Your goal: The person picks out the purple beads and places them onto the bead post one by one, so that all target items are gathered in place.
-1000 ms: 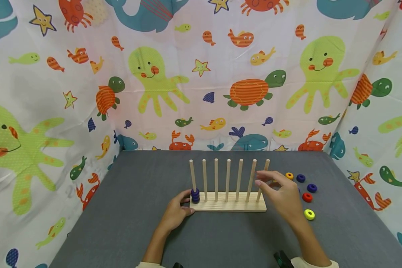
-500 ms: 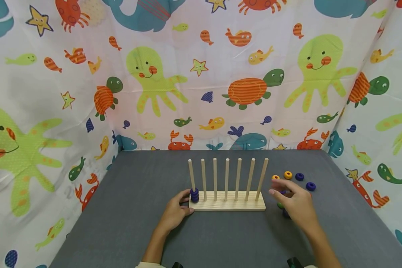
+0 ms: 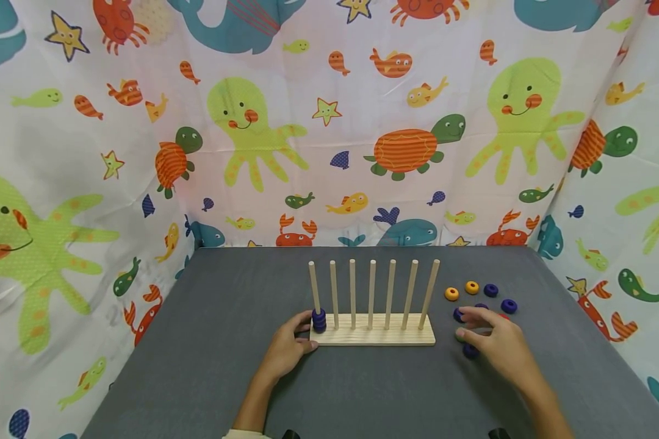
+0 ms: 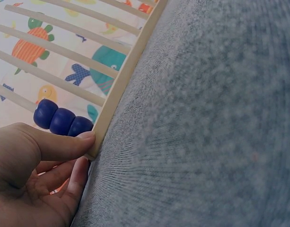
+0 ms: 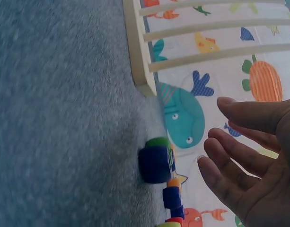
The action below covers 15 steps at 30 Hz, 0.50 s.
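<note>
A wooden peg board point(image 3: 370, 338) with several upright pegs stands on the grey table. Blue rings point(image 3: 319, 321) are stacked at the foot of its leftmost peg. My left hand point(image 3: 287, 347) grips the board's left end; in the left wrist view the thumb point(image 4: 76, 144) lies on the board's edge, just below the blue stack. To the right of the board, my right hand point(image 3: 500, 344) hovers over loose rings with nothing in it, thumb and fingers apart. Close to its fingertips are a green ring point(image 3: 459, 336) and a dark blue ring point(image 3: 470, 351). It partly hides a red ring point(image 3: 503, 316).
Behind the right hand lie two orange rings point(image 3: 451, 294) and several blue rings point(image 3: 508, 306). In the right wrist view a yellow ring point(image 5: 169, 224) shows at the bottom edge. A curtain point(image 3: 329, 152) printed with sea animals rises around the table.
My right hand has moved away from the rightmost peg, right and toward me, to above the loose rings. The left hand keeps its grip on the board.
</note>
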### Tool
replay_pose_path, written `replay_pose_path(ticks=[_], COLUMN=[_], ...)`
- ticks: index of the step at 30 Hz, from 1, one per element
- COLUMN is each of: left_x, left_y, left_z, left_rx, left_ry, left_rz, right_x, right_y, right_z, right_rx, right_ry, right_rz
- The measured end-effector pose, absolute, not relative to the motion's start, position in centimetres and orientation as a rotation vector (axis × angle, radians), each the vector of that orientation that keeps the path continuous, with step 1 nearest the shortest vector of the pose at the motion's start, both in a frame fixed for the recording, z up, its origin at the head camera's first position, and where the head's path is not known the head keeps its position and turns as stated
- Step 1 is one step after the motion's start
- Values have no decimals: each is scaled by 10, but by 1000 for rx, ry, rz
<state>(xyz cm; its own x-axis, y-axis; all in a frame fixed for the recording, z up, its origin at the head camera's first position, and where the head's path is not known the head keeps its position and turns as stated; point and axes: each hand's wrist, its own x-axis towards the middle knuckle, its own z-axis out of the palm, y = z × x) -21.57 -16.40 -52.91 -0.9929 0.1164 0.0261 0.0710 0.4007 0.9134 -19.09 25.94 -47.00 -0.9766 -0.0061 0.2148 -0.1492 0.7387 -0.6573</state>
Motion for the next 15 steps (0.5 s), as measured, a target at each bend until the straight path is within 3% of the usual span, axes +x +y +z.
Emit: replay_pose_path(ticks=[15], left_x=[-216], left_y=[-164], left_z=[-530], left_rx=[178], left_ry=[2590], left_rz=[1694], right_x=[-191], right_y=[279], right_z=[-475], right_rx=[97], right_ry=[-2945], right_rz=[1114])
